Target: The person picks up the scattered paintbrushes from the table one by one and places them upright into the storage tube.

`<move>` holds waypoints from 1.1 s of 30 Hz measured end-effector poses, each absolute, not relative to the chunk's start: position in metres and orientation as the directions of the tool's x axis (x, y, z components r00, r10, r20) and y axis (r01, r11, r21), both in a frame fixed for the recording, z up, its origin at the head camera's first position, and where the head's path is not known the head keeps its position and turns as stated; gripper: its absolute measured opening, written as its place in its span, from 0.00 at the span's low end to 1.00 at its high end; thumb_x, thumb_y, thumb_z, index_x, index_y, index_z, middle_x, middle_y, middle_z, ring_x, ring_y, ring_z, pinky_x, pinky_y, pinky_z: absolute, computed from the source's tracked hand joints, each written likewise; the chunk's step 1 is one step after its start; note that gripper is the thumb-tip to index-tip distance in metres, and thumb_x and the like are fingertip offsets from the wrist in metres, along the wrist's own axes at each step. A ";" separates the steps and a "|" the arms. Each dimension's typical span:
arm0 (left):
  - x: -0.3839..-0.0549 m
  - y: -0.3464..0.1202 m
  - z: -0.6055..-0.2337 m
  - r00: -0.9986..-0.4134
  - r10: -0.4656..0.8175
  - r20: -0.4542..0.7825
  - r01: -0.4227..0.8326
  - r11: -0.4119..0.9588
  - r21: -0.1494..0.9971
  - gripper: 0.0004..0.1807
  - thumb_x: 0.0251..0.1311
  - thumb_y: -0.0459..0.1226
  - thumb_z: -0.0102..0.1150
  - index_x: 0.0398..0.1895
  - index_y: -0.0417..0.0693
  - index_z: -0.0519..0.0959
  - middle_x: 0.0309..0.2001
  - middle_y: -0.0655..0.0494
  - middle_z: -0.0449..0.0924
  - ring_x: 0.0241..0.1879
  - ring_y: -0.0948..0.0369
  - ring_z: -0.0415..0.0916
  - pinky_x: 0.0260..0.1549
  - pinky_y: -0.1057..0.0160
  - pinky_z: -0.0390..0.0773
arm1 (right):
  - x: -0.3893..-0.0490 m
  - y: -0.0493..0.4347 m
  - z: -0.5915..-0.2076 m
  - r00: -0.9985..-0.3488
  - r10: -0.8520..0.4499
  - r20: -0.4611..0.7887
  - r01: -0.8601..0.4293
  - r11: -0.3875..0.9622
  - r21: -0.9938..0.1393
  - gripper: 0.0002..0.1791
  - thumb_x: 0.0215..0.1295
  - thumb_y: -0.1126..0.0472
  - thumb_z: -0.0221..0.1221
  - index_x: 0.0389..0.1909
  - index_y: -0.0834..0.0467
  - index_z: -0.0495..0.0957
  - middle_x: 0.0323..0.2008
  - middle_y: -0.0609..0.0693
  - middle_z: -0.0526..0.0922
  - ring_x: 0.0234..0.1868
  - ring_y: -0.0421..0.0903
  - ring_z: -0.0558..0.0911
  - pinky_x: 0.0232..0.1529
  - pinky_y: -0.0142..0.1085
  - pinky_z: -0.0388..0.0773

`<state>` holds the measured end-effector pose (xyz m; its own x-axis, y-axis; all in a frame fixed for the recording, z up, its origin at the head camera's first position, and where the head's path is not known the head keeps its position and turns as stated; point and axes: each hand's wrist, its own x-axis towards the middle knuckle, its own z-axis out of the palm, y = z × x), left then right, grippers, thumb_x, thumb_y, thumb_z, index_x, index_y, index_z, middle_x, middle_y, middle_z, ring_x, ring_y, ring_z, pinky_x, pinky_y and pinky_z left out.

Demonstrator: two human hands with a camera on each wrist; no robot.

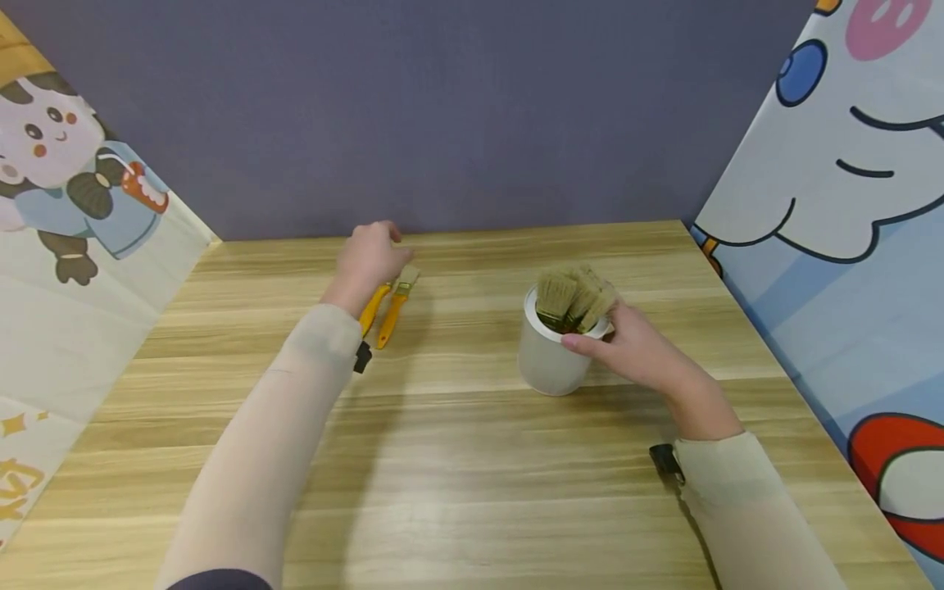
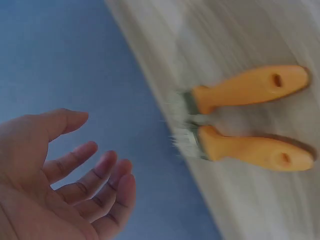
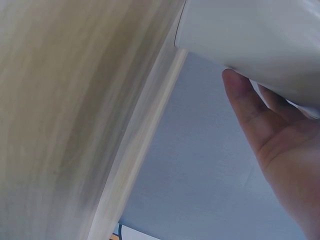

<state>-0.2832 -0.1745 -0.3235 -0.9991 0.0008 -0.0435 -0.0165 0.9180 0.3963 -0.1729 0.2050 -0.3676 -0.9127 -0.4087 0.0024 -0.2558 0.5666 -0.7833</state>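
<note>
While the right hand (image 1: 637, 340) curled its fingers against the can (image 1: 553, 365), right of centre, the left hand (image 1: 367, 260) hung empty, fingers apart, beside two brushes (image 1: 392, 319) left of centre on the worktop (image 1: 457, 459). A mid-handle grip, bristles (image 2: 187, 142) upward, can steadied, seemed best.

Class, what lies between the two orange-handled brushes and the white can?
Bare tabletop, partly shadowed, separates the brushes from the can in the head view.
</note>
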 end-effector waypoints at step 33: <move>-0.297 -0.219 -0.345 -0.852 -0.054 -0.520 -0.119 0.989 0.092 0.07 0.57 0.31 0.64 0.37 0.43 0.77 0.36 0.49 0.73 0.33 0.55 0.69 0.30 0.61 0.73 | -0.174 0.206 -0.370 -0.912 -0.411 0.002 -0.252 0.555 -0.793 0.46 0.76 0.48 0.64 0.85 0.54 0.50 0.77 0.65 0.66 0.74 0.67 0.73 0.61 0.65 0.81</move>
<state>-0.2966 -0.2189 -0.3447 -0.8522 -0.0543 -0.5205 -0.1189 0.9887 0.0915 -0.1739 0.2056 -0.3696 -0.9119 -0.4105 0.0025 -0.2521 0.5550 -0.7927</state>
